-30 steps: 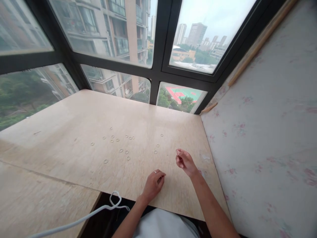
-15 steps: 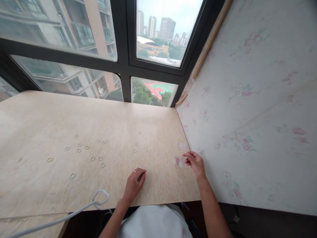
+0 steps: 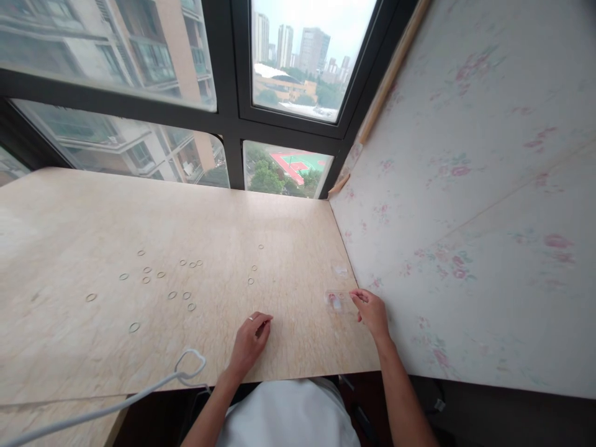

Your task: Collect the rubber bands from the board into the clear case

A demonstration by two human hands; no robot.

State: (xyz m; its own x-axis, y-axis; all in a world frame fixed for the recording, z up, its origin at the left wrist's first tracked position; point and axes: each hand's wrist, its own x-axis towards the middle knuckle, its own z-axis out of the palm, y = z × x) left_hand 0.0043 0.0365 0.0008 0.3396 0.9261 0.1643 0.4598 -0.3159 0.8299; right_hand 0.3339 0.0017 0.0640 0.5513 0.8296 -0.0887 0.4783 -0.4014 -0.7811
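Note:
Several small thin rings (image 3: 187,295) lie scattered on the pale wood-grain tabletop (image 3: 288,217), mostly left of centre. My right hand (image 3: 374,312) rests near the table's right edge. Its fingers are pinched together, with the tips against the right end of a small clear plastic box (image 3: 336,300). Whatever they may hold is hidden. My left hand (image 3: 250,337) lies on the table near the front edge, fingers curled under with nothing visible in them. It has a band on one finger. Two rings (image 3: 252,274) lie just beyond it.
A second clear plastic piece (image 3: 340,270) lies behind the box. A white cable (image 3: 185,367) loops over the front edge at the left. A floral-papered wall (image 3: 465,217) borders the table on the right. Dark-framed windows (image 3: 230,124) stand behind it.
The view has swung right. My right hand, which held a small ring up in a pinch, has moved right and down to the clear box. The left hand has stayed put.

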